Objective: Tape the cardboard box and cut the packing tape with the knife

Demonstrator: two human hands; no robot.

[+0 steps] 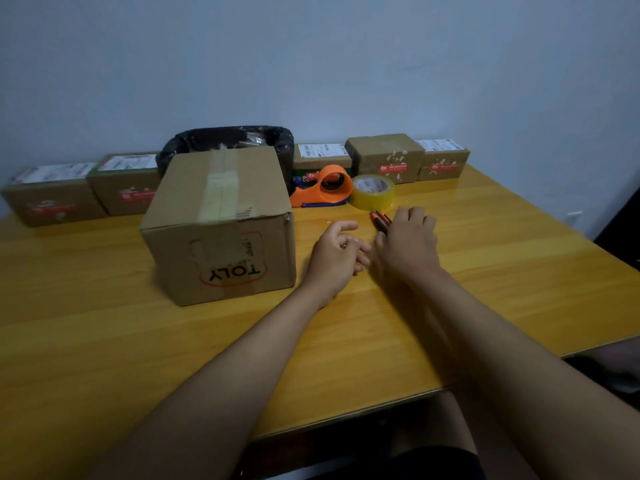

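The left hand (337,252) hovers just above the table (485,278), close beside the box (221,223) at its 3 o'clock; the fingers are loosely curled and hold nothing. The right hand (407,242) lies over the knife (381,220), palm down, with the fingers bent on its handle. If it really grips the handle I cannot tell, because the hand hides most of it; only the orange and black tip sticks out toward 11 o'clock.

The box is brown cardboard, closed, with a strip of pale tape along the top seam and down the front, over red and black print. Behind it, at 12 o'clock, stands a bin (228,140) lined with a black bag, holding some scraps. At 1 o'clock from the hands lie an orange plastic dispenser (323,188) and a round roll of clear yellowish tape (372,191), touching each other. The table is smooth yellow wood.
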